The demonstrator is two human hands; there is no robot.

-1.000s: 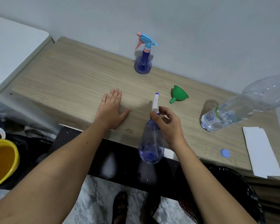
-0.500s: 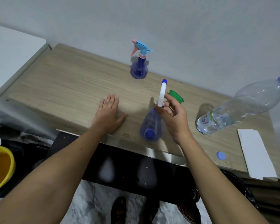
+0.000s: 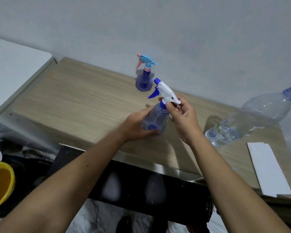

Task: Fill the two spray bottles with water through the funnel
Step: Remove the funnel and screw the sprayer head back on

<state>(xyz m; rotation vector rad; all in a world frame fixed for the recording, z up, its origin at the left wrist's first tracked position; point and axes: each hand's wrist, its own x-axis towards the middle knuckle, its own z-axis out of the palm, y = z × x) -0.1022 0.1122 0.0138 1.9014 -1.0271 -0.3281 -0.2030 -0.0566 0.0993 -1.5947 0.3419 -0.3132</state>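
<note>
- Spray bottle [image 3: 155, 120] with a white and blue trigger head [image 3: 165, 92] is held in the air above the wooden table [image 3: 84, 101], tilted so its base faces the camera
- Left hand [image 3: 136, 125] grips the bottle's translucent blue body, thumb along the near side and fingers wrapped behind it
- Right hand [image 3: 183, 118] pinches the neck of the trigger head between thumb and curled fingers, just where the blue collar meets the bottle
- Second spray bottle [image 3: 144, 78], with a light blue and pink trigger head, stands upright on the table near the wall, just beyond the held one
- Large clear water bottle [image 3: 252, 120] with a blue cap stands on the table to the right, well apart from the hands
- White folded paper [image 3: 267, 169] lies at the table's right edge
- Yellow bowl [image 3: 0, 184] sits low at the far left, off the table
- Funnel cannot be made out behind the hands
</note>
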